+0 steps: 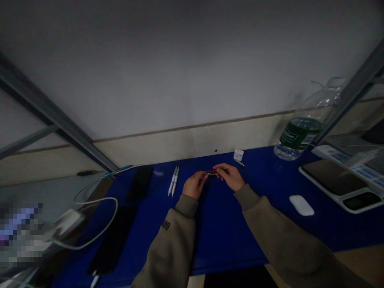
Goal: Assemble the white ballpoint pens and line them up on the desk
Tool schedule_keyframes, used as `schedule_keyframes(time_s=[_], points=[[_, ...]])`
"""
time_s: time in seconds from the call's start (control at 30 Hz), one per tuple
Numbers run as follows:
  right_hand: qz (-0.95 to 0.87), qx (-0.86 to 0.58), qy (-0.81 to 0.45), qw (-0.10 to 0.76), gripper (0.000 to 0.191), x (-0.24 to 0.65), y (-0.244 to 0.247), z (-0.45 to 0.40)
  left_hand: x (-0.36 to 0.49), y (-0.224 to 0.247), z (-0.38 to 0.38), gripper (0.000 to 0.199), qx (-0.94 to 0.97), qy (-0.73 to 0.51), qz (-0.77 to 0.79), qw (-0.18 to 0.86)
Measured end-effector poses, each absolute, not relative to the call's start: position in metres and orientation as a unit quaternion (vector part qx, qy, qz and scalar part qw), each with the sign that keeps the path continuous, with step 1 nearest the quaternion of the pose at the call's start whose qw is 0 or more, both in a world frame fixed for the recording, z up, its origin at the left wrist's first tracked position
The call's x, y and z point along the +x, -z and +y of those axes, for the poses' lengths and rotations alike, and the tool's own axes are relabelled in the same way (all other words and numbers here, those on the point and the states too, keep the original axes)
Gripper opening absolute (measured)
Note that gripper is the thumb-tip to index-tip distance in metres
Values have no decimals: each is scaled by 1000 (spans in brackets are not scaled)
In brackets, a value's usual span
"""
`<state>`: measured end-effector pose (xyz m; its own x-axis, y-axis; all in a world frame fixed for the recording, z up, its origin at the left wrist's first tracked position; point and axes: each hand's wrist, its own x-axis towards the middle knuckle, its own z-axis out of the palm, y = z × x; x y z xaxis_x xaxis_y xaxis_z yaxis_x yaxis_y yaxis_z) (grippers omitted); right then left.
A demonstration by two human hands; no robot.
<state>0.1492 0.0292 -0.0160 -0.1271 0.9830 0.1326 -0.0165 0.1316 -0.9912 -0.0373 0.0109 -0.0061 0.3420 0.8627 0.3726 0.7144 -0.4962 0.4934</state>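
Note:
My left hand (195, 185) and my right hand (229, 177) meet above the blue desk mat (222, 228). Their fingertips pinch a small, slim object (211, 173) with red and dark parts from either end. It is too small and too hidden by my fingers to name. Two white pens (173, 181) lie side by side just left of my left hand. A small white plug (238, 154) and a thin metal piece (240, 162) lie beyond my right hand.
A water bottle (300, 132) stands at the far right of the mat, near a white computer mouse (301, 205) and a white-framed dark device (333, 180). Black phone-like slabs (139, 183) and a white cable (96, 224) lie left. A wall runs behind.

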Motion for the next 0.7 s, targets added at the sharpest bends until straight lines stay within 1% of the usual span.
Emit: schedule_keyframes(time_s=[0.3,0.7], points=[[-561,-420,-496,512,28,149,14,29,-36,5,11,27,812,-299,486,122],[-570,-424,-501,495,27,149,10,26,-36,5,10,29,812,-289,493,117]])
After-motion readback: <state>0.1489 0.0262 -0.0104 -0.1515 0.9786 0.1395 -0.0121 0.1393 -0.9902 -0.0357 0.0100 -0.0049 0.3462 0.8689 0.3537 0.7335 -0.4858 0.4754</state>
